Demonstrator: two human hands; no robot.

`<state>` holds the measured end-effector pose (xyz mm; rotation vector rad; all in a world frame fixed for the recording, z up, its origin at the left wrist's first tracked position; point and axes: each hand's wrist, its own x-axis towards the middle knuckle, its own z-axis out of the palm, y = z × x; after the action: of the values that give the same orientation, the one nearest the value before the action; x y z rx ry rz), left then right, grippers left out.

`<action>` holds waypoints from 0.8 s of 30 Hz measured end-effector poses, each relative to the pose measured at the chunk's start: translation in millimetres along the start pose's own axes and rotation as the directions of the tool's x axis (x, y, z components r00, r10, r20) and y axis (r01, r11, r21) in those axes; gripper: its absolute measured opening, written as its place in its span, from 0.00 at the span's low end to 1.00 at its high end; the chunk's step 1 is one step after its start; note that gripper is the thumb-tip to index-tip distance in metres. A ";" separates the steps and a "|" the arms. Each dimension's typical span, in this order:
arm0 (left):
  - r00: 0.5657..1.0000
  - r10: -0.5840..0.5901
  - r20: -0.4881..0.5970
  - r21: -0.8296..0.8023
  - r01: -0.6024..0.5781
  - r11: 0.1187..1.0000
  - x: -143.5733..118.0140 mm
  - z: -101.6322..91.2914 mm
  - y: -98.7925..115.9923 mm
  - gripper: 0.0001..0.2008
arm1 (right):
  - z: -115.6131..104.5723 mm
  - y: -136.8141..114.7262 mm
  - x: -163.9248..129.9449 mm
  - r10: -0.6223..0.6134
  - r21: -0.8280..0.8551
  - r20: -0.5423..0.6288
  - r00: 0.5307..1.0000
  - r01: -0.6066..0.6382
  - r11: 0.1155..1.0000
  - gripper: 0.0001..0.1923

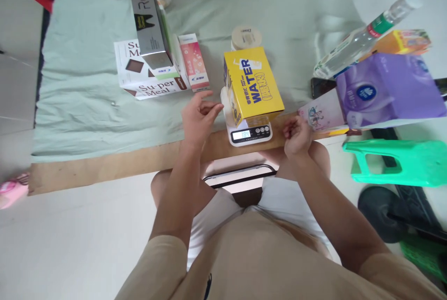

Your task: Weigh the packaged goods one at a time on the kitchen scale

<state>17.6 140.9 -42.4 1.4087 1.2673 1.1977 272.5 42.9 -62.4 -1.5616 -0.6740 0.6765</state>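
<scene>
Lots of clutter on my feed: a white Su-per Meal box (139, 74) sits toward the left edge of the green cloth (87, 95), a grey box (151, 28) stacked on it, a pink carton (193, 62) beside it. Purple tissue pack (391, 90), clear bottle (363, 35) at the right edge. Green stool (398, 163) on the floor.

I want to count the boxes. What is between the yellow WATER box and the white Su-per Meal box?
In the head view, a slim pink and white box lies between the yellow WATER box and the Su-per Meal box.
</scene>
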 end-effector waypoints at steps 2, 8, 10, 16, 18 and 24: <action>0.999 -0.039 -0.010 0.034 0.040 0.999 -1.7 -0.6 1.7 0.16 | -0.2 -0.3 -0.6 -0.003 0.001 -0.001 1.000 0.003 1.000 0.26; 0.997 0.037 -0.074 0.035 -0.035 0.999 -4.1 -2.9 4.2 0.14 | -1.4 0.0 -1.7 0.015 0.008 0.002 1.000 -0.015 1.000 0.23; 0.997 0.007 -0.073 0.031 -0.004 1.000 -4.8 -0.9 6.4 0.14 | -0.8 0.4 -2.7 0.010 -0.008 0.000 1.000 -0.010 1.000 0.22; 0.990 0.135 -0.035 -0.057 -0.137 0.989 -10.1 17.4 13.7 0.25 | -2.1 -22.8 -10.8 -0.067 -0.068 0.027 0.997 0.068 0.995 0.11; 0.987 0.153 0.047 -0.096 -0.148 0.984 -18.1 21.4 19.0 0.31 | -2.6 -42.9 -11.5 -0.104 -0.069 0.047 0.993 0.107 0.992 0.08; 0.940 0.079 0.332 -0.143 -0.033 0.989 -46.7 19.4 30.5 0.42 | 22.6 -107.3 0.8 -0.053 -0.082 0.227 0.972 0.073 0.994 0.13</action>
<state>40.7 91.3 -20.3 1.4823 0.8970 1.0061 252.0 67.5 42.5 -1.5522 -0.9305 0.7919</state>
